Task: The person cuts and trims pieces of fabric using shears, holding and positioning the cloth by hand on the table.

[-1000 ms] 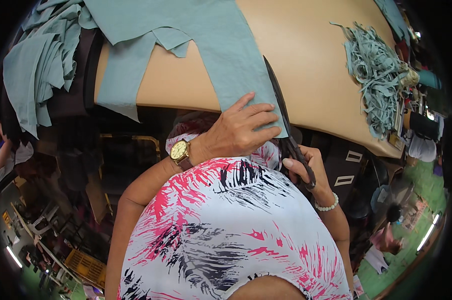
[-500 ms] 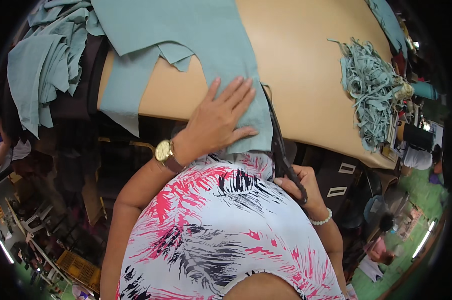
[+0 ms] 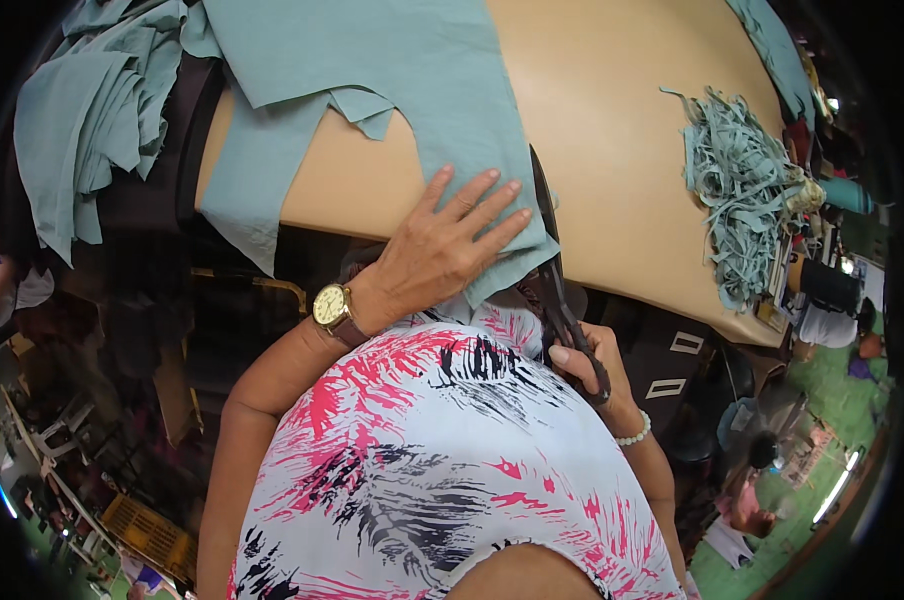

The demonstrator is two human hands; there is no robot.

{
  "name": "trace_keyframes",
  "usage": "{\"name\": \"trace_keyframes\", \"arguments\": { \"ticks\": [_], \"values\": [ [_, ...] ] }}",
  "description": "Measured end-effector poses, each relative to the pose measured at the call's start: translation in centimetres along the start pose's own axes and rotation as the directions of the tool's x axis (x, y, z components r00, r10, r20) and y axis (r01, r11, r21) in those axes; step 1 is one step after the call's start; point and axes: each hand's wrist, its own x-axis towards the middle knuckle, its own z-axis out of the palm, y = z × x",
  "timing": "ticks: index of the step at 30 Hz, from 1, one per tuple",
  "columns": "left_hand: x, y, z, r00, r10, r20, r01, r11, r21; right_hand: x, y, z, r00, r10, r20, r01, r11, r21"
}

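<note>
My left hand [image 3: 447, 245], wearing a watch, lies open and palm down on a piece of blue-green fabric [image 3: 372, 50]. Its fingers are spread over a narrow tail of the cloth near the table's front edge; its thumb is out of sight. Low at my right side, my right hand [image 3: 604, 362] is closed round the handles of black scissors [image 3: 552, 290]. The scissors point away from me, blades along the right edge of the fabric, partly over the table. How far apart the blades are, I cannot tell.
The tan table [image 3: 632, 150] spans the front. A tangled heap of blue-green fabric strips [image 3: 737, 190] sits at its right end. More cut fabric pieces [image 3: 92, 120] hang in a pile at the left. Dark drawers [image 3: 662, 355] stand below the table at right.
My left hand has slid slightly down and right, and its thumb has gone from sight. The fabric's lower right corner has shifted up. The scissors and my right hand have moved slightly.
</note>
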Motion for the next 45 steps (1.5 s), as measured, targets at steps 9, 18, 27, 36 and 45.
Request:
{"name": "trace_keyframes", "arguments": {
  "ticks": [9,18,27,36,45],
  "values": [
    [-0.4,0.4,-0.3,1.000,0.018,0.006,-0.017,0.994,-0.104,0.6,-0.4,0.8,0.999,-0.022,-0.034,0.022,1.000,-0.016],
    [-0.5,0.3,-0.5,0.999,0.021,0.031,-0.017,0.993,-0.120,-0.2,-0.8,1.9,0.998,0.035,-0.055,-0.034,0.999,0.021],
    [-0.2,0.5,-0.6,0.999,0.043,0.018,-0.040,0.991,-0.130,0.6,-1.0,1.8,0.999,-0.033,-0.023,0.035,0.996,0.086],
    [-0.3,1.2,-1.2,0.997,0.060,0.043,-0.052,0.983,-0.176,2.2,-2.4,2.6,0.996,-0.070,-0.063,0.076,0.992,0.103],
    [-0.4,1.1,-1.3,0.993,0.085,0.077,-0.068,0.979,-0.194,1.8,-1.9,2.3,0.996,-0.020,-0.089,0.029,0.994,0.107]
  ]
}}
